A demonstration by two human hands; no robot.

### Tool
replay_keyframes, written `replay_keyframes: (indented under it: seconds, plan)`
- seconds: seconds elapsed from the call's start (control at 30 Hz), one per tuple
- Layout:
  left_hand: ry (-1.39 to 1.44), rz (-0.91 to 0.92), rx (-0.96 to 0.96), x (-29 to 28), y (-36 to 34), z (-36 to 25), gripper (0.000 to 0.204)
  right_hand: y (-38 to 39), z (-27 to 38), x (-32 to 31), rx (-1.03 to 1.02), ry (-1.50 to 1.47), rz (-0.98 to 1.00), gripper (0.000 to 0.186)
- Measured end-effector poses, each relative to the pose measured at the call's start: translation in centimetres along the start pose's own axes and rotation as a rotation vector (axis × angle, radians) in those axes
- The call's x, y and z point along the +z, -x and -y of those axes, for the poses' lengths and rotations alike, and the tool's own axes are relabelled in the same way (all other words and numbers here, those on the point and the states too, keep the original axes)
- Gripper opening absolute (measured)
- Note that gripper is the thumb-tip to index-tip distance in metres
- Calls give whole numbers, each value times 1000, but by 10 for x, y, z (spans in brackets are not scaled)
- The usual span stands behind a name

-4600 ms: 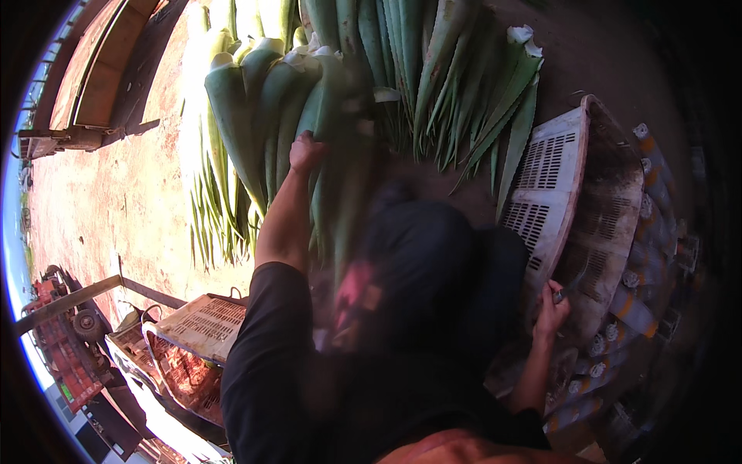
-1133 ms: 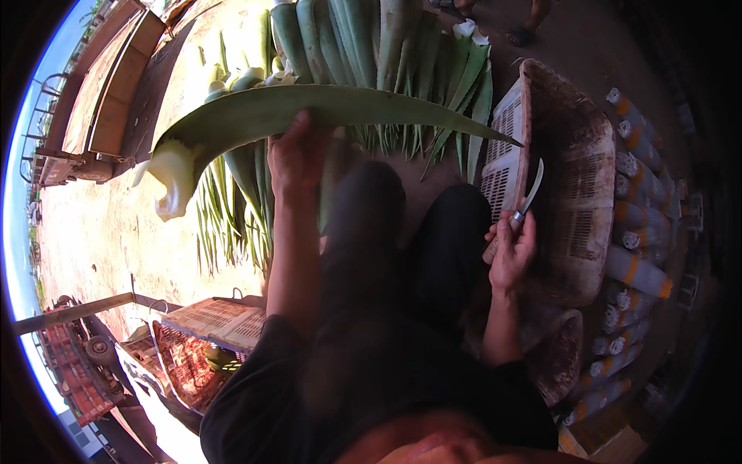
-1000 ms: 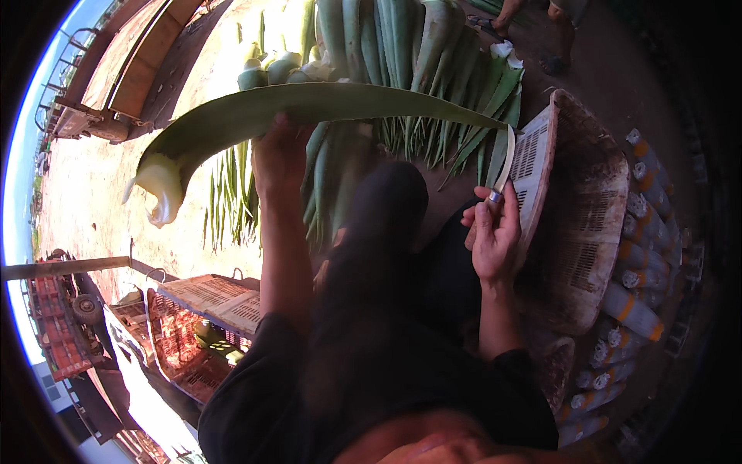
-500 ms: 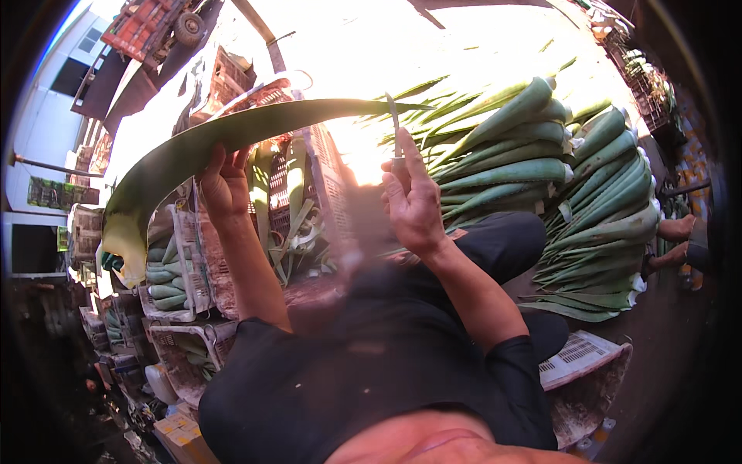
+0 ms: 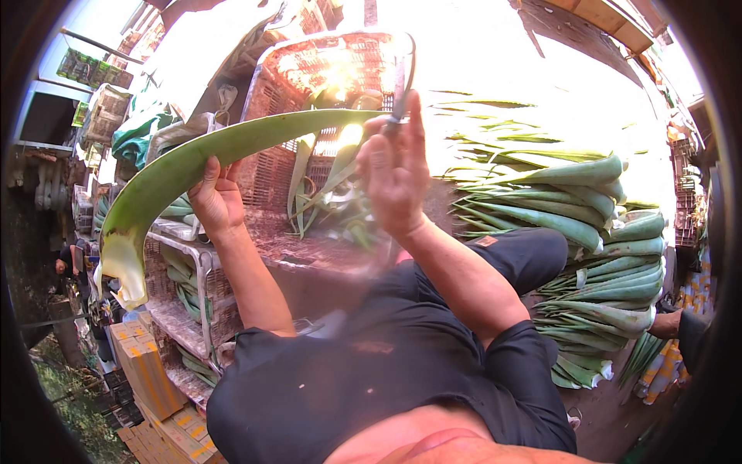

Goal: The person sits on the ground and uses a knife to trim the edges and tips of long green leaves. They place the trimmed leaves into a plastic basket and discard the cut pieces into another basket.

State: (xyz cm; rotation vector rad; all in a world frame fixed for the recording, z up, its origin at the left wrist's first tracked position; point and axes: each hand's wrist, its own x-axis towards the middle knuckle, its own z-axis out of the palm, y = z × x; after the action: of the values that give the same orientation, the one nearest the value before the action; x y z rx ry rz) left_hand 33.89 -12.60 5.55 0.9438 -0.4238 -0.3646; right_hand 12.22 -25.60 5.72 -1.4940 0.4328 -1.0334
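Note:
A long green aloe leaf [image 5: 178, 164] arches sideways, its thick pale base hanging at the left. My left hand [image 5: 219, 199] grips it from underneath near its middle. My right hand [image 5: 393, 174] is closed on a knife [image 5: 401, 73], blade upright, at the leaf's narrow tip. Behind the tip, a reddish-stained plastic basket [image 5: 270, 89] holds leaf pieces [image 5: 305, 174], some blurred. Piles of whole aloe leaves [image 5: 572, 216] lie to the right of my right hand, beside my knee.
Crates of leaves [image 5: 197, 286] stand at the left, cardboard boxes [image 5: 143, 359] at the lower left. A green cloth [image 5: 135, 139] lies upper left. Another person's limb [image 5: 668, 325] shows at the right edge beside wrapped tubes [image 5: 665, 371]. Bright sunlight washes out the upper ground.
A leaf from the pile is now held in my left hand. My right hand has risen with the knife to the leaf tip. The view has swung, bringing the leaf-filled basket ahead of me.

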Motion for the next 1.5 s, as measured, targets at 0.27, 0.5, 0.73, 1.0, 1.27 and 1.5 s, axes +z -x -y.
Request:
replay_keyframes:
  seconds: [0.27, 0.5, 0.73, 1.0, 1.27, 1.5]
  plan:
    - [18, -15, -19, 17, 3, 10, 31, 75, -43, -52, 946, 121, 242, 68]
    - [556, 286, -527, 19, 17, 59, 56, 86, -42, -121, 831, -53, -279, 50]
    - [872, 496, -731, 10, 31, 90, 71, 73, -31, -131, 548, 206, -188, 51]
    - [438, 513, -1163, -8, 76, 65, 70, 13, 40, -90, -106, 826, 269, 50]
    - [266, 429, -1268, -21, 112, 56, 67, -5, 47, -71, -184, 1110, 538, 50]
    - [198, 415, -1177, -17, 114, 40, 70, -8, 37, -71, -100, 1189, 613, 52]
